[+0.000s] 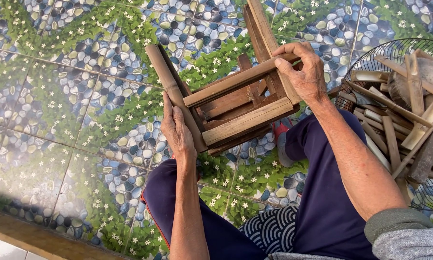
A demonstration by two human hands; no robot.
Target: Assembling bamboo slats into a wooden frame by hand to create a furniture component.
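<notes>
Floor: tiled floor (pixel 57 110) with a pattern of pebbles, green leaves and small white flowers.
Left hand: the left hand (pixel 177 130) lies flat along one leg of the wooden frame, fingers stretched out, pressing on it rather than closed round it.
Wooden frame: a small wooden frame (pixel 236 103) of slats and legs, like a low stool on its side, is held above the floor between the knees.
Right hand: the right hand (pixel 303 72) grasps the top slat, fingers curled over it.
Legs: dark blue trousers (pixel 327 202), knees apart.
Basket: a wire basket (pixel 370 62) at the right holds loose wood scraps (pixel 399 125).
</notes>
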